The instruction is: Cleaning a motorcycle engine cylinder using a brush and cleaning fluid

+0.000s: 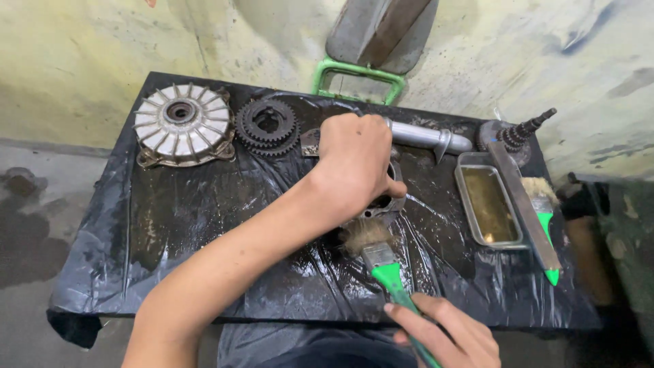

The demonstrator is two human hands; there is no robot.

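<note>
My left hand (354,160) reaches across the black plastic-covered table (170,225) and grips a grey metal engine part (381,204), mostly hidden under the palm. My right hand (443,334), at the bottom edge, holds a green-handled paintbrush (385,262) whose wet bristles touch the near side of that part. A long metal shaft (426,136) extends right from behind the left hand.
A finned silver drum (180,126) and a black gear cluster (268,127) lie at the back left. At the right sit a metal tray of yellowish liquid (487,201), a flat metal bar, a second green brush (543,204) and a splined gear shaft (518,133). A green-framed object leans on the wall.
</note>
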